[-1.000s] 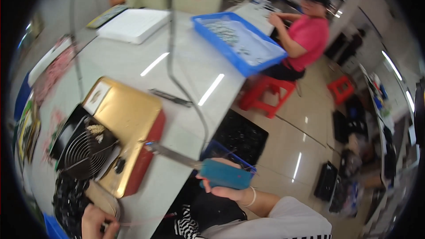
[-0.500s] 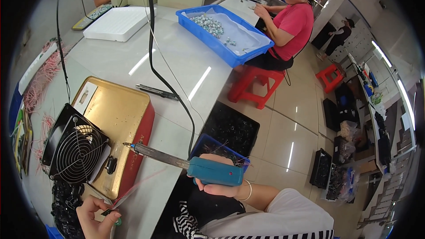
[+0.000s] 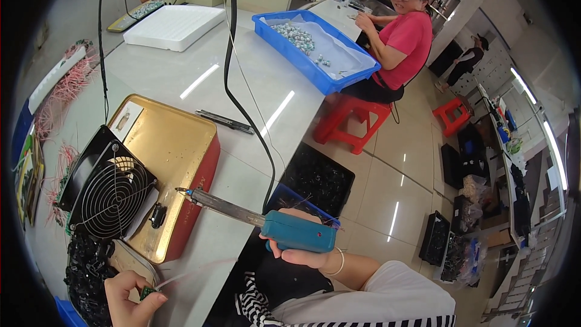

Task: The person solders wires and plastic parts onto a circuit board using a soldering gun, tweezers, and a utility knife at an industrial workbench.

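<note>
The right hand [image 3: 305, 248] is closed in a full grip: fingers curl from below, thumb on the near side, knuckles turned toward the floor. The right wrist carries a thin bangle and is held roughly level. The right forearm runs from the lower right of the view toward the centre, bare up to a pale short sleeve at the upper arm, elbow bent.

The left hand [image 3: 127, 300] enters at the lower left edge, low and near the body. Thumb and forefinger are pinched together, the remaining fingers curled. The left forearm is out of view. The hands are well apart.
</note>
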Tool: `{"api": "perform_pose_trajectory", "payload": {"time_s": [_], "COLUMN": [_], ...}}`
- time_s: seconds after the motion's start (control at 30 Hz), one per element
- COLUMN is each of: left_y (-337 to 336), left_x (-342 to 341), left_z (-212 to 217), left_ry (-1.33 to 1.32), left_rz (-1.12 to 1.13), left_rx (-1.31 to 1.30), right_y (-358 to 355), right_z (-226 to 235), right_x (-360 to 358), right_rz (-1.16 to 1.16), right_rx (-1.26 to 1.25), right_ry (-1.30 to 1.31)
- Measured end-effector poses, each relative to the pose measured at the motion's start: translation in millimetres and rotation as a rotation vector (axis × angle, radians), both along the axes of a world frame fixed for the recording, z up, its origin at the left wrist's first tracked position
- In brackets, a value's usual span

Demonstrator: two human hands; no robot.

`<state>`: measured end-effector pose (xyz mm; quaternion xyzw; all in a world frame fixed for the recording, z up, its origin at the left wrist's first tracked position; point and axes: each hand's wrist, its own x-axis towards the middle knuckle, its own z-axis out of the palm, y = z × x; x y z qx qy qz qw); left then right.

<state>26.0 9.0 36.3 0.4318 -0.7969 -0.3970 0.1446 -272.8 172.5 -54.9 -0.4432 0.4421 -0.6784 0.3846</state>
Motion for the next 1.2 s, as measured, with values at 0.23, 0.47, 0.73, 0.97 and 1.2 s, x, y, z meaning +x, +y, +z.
{"api": "perform_pose_trajectory", "payload": {"time_s": [0.23, 0.47, 0.73, 0.97, 1.2], "left_y": [-7, -2, -4, -8, -14], "left_x": [-3, -10, -8, -12, -13], "left_z": [-5, -8, -9, -14, -23], "left_ry": [0.237, 0.292, 0.22, 0.28, 0.557], "left_rz": [0.094, -0.008, -0.094, -0.072, -0.186], "left_rx": [0.035, 0.114, 0.194, 0.305, 0.151], "right_y": [1, 5, 4, 4, 6], "right_z": [6, 2, -5, 1, 1], "right_x": [1, 4, 6, 9, 11], "right_rz": [-0.001, -0.008, 0.022, 0.018, 0.02], "right_rx": [0.011, 0.016, 0.0, 0.001, -0.002], "right_ry": [0.02, -0.056, -0.086, -0.152, -0.201]}}
